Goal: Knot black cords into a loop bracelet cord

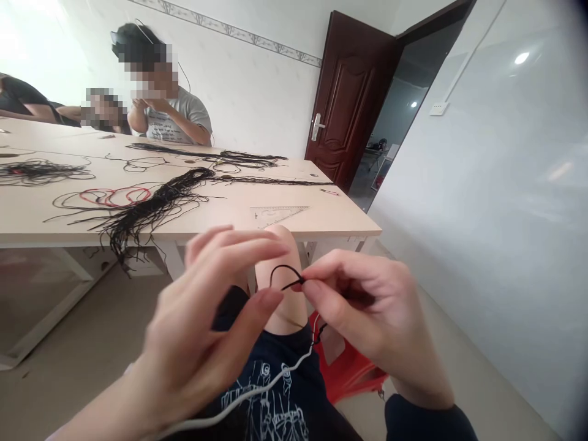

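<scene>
Between thumb and forefinger, my right hand pinches a thin black cord, which forms a small loop to the left of the fingertips. A short end of the cord pokes out below the loop. My left hand is beside the loop with thumb and fingers spread apart, and nothing shows gripped in it. Its thumb tip comes close to the loop; whether it touches I cannot tell. Both hands are above my lap, in front of the table edge.
A pale table carries a bundle of black cords, red cord and a clear set square. A white cable crosses my lap. A red stool is at right. A person sits across the table.
</scene>
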Demonstrator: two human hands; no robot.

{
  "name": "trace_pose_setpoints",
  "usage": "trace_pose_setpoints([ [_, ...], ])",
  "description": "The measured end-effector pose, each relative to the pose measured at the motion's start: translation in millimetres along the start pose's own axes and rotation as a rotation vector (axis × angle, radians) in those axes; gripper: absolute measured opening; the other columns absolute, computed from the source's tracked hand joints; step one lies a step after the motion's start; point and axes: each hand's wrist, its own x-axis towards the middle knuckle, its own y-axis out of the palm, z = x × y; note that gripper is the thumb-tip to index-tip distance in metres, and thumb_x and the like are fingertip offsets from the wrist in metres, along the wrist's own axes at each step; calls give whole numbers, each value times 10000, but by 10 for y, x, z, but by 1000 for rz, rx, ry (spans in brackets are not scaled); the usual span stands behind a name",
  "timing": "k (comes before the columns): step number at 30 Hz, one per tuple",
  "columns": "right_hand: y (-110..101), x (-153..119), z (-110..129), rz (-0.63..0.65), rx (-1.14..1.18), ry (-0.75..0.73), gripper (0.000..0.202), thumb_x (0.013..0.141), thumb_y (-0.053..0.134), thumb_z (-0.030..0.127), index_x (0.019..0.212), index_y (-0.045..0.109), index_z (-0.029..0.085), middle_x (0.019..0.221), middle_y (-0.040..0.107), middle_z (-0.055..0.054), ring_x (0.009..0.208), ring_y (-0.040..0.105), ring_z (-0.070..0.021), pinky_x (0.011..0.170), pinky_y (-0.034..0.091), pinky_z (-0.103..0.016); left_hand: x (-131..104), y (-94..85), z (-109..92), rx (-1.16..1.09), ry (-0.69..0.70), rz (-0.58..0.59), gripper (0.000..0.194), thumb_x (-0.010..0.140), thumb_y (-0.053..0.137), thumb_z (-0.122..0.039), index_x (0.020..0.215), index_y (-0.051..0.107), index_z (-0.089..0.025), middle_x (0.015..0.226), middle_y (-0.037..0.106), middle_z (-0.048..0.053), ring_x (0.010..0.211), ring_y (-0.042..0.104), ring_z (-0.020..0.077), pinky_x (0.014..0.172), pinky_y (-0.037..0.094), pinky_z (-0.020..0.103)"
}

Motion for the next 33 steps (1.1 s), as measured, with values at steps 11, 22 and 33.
trace_pose_setpoints([
  [11,-27,-5,-27,47,-24,39,108,858,533,239,852,632,197,635,506,36,479,435,-29,415,372,-109,529,263,-256,8,70,169,123,863,437,-120,840,503,-222,718,530,-23,614,510,94,495,420,197],
  [22,32,18,-141,-15,192,27,78,761,617,122,726,649,183,578,459,47,461,405,-25,401,354,-106,481,294,-157,93,154,155,67,873,440,-153,863,465,-215,736,519,-14,694,511,110,586,447,225],
  [33,-65,0,-139,38,-3,17,60,791,624,203,801,680,187,514,450,52,445,383,-35,373,325,-121,540,283,-162,289,314,212,126,862,416,-64,855,457,-183,734,489,-2,716,472,116,678,409,263],
])
